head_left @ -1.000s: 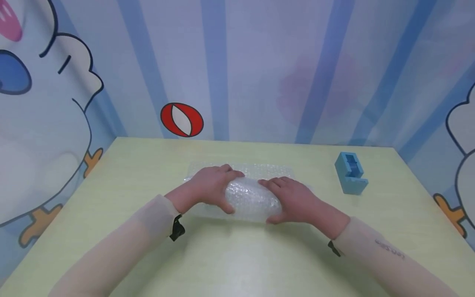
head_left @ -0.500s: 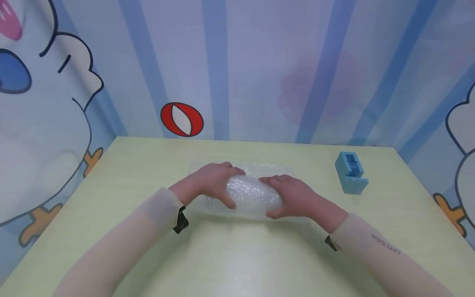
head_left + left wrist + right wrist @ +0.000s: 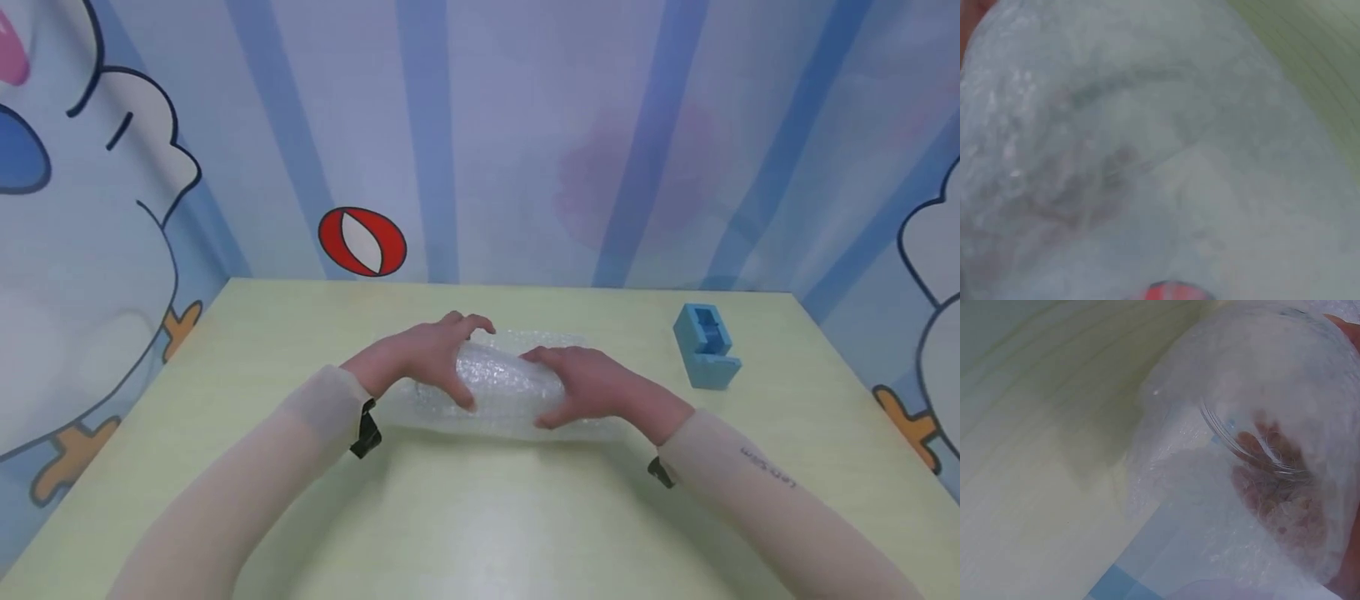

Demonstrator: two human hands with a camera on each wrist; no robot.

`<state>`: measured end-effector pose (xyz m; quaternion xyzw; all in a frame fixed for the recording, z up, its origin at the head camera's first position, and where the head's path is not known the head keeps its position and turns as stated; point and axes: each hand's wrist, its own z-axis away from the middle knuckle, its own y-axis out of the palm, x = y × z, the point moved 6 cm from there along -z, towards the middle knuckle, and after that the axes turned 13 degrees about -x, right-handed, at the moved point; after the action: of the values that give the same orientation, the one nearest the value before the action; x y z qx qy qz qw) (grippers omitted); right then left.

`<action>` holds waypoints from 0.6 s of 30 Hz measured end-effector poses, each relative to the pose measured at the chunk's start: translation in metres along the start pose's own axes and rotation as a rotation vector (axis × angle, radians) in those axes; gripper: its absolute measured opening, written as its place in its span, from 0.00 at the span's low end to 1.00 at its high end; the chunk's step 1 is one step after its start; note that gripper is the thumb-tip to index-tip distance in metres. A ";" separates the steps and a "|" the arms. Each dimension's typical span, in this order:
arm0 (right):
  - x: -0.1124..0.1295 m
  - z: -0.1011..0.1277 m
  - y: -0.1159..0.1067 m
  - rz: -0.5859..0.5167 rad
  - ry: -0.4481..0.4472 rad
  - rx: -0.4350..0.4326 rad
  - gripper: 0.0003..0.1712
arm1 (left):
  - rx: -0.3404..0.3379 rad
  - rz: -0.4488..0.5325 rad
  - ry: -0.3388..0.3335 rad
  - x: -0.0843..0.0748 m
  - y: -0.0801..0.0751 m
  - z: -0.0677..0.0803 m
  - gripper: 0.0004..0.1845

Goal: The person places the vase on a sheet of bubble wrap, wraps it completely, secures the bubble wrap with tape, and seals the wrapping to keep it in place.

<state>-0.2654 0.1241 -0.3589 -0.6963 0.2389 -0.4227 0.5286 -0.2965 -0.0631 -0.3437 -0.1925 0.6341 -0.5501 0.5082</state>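
Note:
A roll of clear bubble wrap (image 3: 504, 385) lies across the table in the head view, with flat wrap showing behind and in front of it. My left hand (image 3: 429, 357) holds the roll's left part, thumb at the front and fingers over the far side. On the right part, my right hand (image 3: 592, 385) grips it likewise, thumb in front. In the right wrist view, a clear curved rim (image 3: 1229, 439) shows inside the wrap's open end; the rest of that thing is hidden. The left wrist view is filled by blurred bubble wrap (image 3: 1147, 125).
A blue tape dispenser (image 3: 707, 350) stands at the right of the pale yellow table (image 3: 480, 517). A wall (image 3: 510, 150) with blue stripes and cartoon prints rises along the table's far edge.
Both hands have shifted slightly away from the person with the rolled part of the bubble wrap. The left hand's forefinger looks more raised. The head view has turned a little.

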 end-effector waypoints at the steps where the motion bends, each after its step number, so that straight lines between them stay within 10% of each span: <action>1: -0.001 -0.001 0.000 -0.004 0.003 0.002 0.46 | 0.002 0.008 0.003 0.000 0.000 0.000 0.51; 18: -0.009 -0.009 -0.002 -0.049 0.044 0.073 0.46 | 0.005 -0.122 0.097 -0.003 -0.009 -0.004 0.40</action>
<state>-0.2782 0.1265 -0.3588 -0.6727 0.2178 -0.4592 0.5377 -0.3012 -0.0620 -0.3349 -0.2028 0.6438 -0.5902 0.4428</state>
